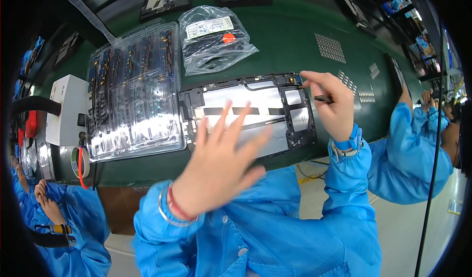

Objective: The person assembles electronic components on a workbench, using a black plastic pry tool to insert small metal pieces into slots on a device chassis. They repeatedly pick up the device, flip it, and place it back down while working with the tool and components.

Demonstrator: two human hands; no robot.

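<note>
A tablet-like device housing (268, 137) lies on the green bench in front of me, its inside facing up, with silver panels, a black frame and small boards along the far edge. Over its near left part hovers my left hand (216, 166), open, fingers spread and smeared by motion, with nothing in it. At the far right corner of the housing is my right hand (334, 100), closed around a thin dark tool (323, 99). Only a short piece of that tool shows, so its kind is unclear. The thumb and index finger touch or nearly touch the corner.
Left of the housing, clear plastic trays (142, 149) hold several circuit boards. Behind it lies a clear plastic bag (216, 51) with a label. A white box (66, 110) and tape roll (80, 161) stand left. Small-part sheets (330, 48) lie right. A co-worker's sleeve (408, 154) is nearby.
</note>
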